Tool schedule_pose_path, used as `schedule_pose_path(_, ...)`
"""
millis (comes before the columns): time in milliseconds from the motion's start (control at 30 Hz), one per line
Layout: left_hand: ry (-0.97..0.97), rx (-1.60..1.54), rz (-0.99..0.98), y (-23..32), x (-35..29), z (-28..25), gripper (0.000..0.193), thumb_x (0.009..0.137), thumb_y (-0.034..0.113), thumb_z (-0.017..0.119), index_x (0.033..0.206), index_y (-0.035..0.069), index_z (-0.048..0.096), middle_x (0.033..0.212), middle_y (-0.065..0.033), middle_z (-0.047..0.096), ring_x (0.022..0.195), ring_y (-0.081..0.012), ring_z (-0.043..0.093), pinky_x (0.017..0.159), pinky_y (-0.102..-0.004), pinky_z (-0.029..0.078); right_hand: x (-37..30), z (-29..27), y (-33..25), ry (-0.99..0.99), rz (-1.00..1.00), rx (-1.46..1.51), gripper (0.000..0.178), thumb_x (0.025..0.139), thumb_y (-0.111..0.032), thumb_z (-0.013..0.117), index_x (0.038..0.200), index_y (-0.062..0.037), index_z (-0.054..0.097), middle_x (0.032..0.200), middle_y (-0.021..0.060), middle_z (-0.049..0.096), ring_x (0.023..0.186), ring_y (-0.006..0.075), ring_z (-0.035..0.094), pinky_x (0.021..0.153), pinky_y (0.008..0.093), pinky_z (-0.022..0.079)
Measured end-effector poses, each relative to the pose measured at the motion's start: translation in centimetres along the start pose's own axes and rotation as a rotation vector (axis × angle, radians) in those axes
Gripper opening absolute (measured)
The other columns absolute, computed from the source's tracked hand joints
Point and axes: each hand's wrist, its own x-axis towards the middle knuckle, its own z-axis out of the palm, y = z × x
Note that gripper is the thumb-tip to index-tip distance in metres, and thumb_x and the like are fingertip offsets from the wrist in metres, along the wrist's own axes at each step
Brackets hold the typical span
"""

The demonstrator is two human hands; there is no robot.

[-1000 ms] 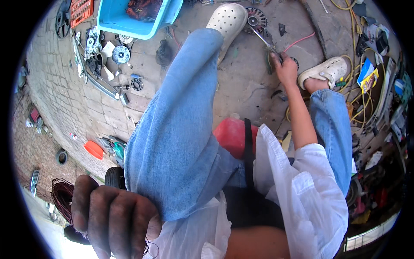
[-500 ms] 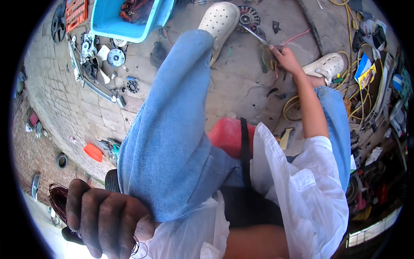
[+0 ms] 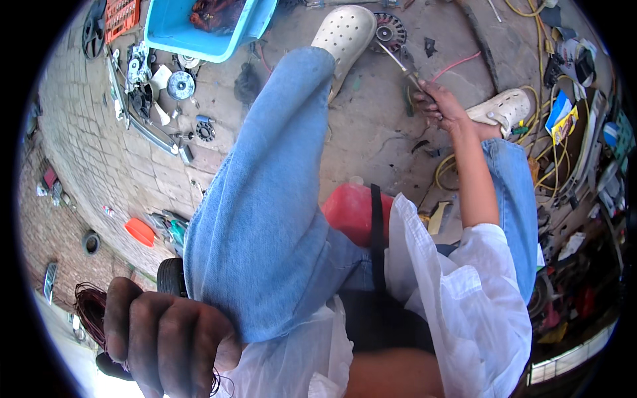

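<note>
At the lower left, my left hand [image 3: 169, 335] is closed round a bundle of thin dark reddish wire [image 3: 91, 312], with loops sticking out on both sides of the fist. My right hand [image 3: 443, 106] reaches forward between my legs and grips a screwdriver [image 3: 397, 60] by its handle. The metal shaft points forward and left to a round, slotted motor stator [image 3: 391, 32] on the floor; whether the tip touches it I cannot tell. Against the stator's left side stands my left foot in a white clog [image 3: 348, 30].
A blue tub [image 3: 192, 50] with reddish-brown wire stands ahead on the left, near motor parts [image 3: 180, 86] and an orange tool tray [image 3: 123, 16]. A red seat [image 3: 348, 212] is under me. Yellow hose [image 3: 541, 66] and scrap lie on the right.
My right hand has turned at the wrist, showing more of its curled fingers, and the screwdriver is angled more steeply. My left hand keeps hold of the wire. The view has shifted slightly.
</note>
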Motion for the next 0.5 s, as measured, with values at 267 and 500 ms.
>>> schedule_pose_path(267, -0.023, 0.0, -0.06, 0.0, -0.4, -0.2, 0.013, 0.092, 0.013, 0.048, 0.094, 0.005, 0.039, 0.074, -0.0104, 0.056, 0.058, -0.0176, 0.059, 0.045, -0.0263, 0.052, -2.1, 6.0, -3.5, 0.458, -0.372, -1.082, 0.036, 0.085, -0.034, 0.059, 0.086, 0.0009, 0.065, 0.062, 0.0056, 0.059, 0.051, 0.0143, 0.052, 0.049, 0.0292, 0.043)
schedule_pose_path(500, -0.068, -0.035, -0.103, 0.2, -0.2, -0.2, 0.017, 0.09, 0.016, 0.052, 0.096, 0.007, 0.039, 0.077, -0.0092, 0.055, 0.06, -0.0168, 0.059, 0.049, -0.0266, 0.052, -1.9, 6.4, -2.4, 0.561, -0.559, -1.357, 0.035, 0.083, -0.033, 0.059, 0.094, -0.0003, 0.065, 0.069, 0.0164, 0.063, 0.065, 0.029, 0.062, 0.063, 0.0359, 0.047)
